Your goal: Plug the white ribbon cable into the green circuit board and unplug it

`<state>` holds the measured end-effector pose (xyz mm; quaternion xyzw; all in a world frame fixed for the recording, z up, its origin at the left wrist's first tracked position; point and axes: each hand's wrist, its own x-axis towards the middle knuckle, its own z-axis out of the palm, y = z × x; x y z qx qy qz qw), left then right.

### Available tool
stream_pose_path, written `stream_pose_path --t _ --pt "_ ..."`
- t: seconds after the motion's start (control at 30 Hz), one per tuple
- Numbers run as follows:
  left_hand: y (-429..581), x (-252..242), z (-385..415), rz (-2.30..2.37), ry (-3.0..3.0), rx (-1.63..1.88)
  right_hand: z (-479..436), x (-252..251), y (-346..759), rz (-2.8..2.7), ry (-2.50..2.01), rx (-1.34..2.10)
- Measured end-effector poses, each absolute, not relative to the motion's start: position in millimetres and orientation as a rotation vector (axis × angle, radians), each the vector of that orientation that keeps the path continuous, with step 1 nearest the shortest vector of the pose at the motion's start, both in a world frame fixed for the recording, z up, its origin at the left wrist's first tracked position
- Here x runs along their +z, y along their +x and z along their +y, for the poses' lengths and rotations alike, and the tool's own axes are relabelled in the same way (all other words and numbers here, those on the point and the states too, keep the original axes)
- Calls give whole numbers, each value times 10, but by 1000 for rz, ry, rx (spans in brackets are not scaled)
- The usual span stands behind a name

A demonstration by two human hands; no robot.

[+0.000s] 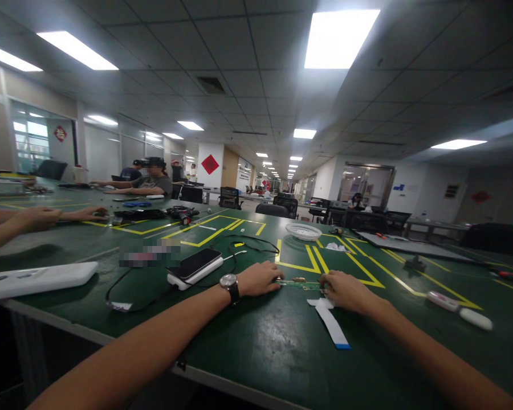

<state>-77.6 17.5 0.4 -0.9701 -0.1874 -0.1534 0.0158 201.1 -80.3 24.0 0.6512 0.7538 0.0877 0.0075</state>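
Observation:
A narrow green circuit board (300, 282) lies on the dark green table (260, 341) between my hands. My left hand (259, 278), with a wristwatch on the wrist, rests fingers down on the board's left end. My right hand (345, 290) is curled over its right end, fingers pinched on it. A white flat ribbon cable with a blue tip (331, 322) lies on the table just below my right hand.
A phone on a white power bank (195, 266) with a black cable sits left of my left hand. A white basket (303, 230) stands farther back. A white device (38, 278) lies far left, white pens (459, 308) at right. Other people's hands (38, 217) rest at left; seated people work behind.

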Motion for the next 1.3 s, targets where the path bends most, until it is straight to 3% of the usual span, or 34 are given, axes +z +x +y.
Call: stream_pose_path --t 0.23,0.7,0.97,1.3 --pt "-724 -31 240 -600 -3003 -503 -761 213 2329 2598 1934 -36" --pt "-670 -75 304 -687 -2868 -477 -756 240 2311 2581 1970 -68" --pt "-640 -49 327 -756 -2835 -345 -569 116 2523 2614 1949 -319" --pt "-659 -10 250 -768 -2779 -342 -494 68 2581 2606 1935 -173"
